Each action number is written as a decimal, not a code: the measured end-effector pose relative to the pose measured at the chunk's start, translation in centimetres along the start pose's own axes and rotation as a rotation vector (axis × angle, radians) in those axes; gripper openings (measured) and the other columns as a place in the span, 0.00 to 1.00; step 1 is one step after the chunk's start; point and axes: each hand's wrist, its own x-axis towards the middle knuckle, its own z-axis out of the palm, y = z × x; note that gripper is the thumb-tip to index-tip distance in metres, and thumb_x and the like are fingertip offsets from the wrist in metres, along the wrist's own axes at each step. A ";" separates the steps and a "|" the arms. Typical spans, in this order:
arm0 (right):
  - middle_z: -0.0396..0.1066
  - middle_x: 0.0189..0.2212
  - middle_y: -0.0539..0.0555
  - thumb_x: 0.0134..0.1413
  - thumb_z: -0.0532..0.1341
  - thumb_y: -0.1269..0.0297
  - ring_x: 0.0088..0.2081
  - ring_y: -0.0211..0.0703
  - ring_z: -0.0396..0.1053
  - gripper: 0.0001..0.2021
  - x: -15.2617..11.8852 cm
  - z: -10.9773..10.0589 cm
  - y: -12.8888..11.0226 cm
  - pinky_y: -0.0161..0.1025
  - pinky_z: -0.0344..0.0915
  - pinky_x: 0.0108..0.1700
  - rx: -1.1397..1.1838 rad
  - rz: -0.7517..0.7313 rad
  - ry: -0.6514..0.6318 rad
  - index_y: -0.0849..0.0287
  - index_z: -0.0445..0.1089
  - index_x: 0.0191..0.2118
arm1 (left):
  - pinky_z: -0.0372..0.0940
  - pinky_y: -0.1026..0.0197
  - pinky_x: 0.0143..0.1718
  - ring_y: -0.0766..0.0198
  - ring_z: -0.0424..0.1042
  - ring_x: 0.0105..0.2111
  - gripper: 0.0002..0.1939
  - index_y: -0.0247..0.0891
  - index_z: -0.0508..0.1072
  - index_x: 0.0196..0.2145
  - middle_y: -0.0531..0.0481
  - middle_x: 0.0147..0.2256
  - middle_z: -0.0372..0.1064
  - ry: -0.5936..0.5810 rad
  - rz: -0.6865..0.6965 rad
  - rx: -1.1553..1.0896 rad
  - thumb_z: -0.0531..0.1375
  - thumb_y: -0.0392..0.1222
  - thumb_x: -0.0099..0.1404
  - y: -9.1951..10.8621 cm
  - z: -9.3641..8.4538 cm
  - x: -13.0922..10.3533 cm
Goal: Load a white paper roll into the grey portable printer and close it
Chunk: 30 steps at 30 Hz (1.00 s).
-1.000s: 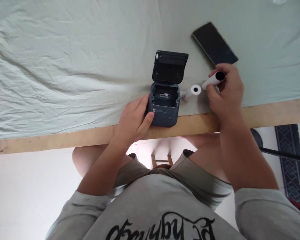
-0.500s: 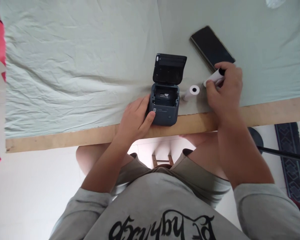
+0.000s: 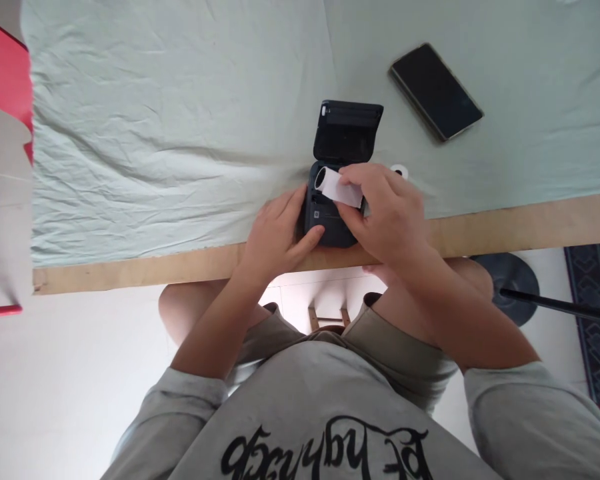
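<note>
Now right hand grip closed on paper roll over open printer; left hand clasps printer side.

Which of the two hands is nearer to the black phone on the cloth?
Right. The right hand holds a paper roll over the printer, below the phone; the left hand grips the printer's far side.

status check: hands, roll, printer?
Left hand steadying the printer, lid open. Right hand holds a paper roll over the open bay. Second roll and phone lie aside on the cloth, nothing blocking.
</note>
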 end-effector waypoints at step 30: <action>0.81 0.36 0.51 0.68 0.60 0.69 0.38 0.48 0.74 0.09 -1.4 -0.3 0.4 0.47 0.70 0.43 -0.014 -0.136 0.034 0.51 0.73 0.34 | 0.68 0.48 0.60 0.47 0.74 0.56 0.30 0.30 0.70 0.63 0.35 0.57 0.75 0.074 -0.021 -0.117 0.51 0.57 0.76 0.2 -0.5 0.6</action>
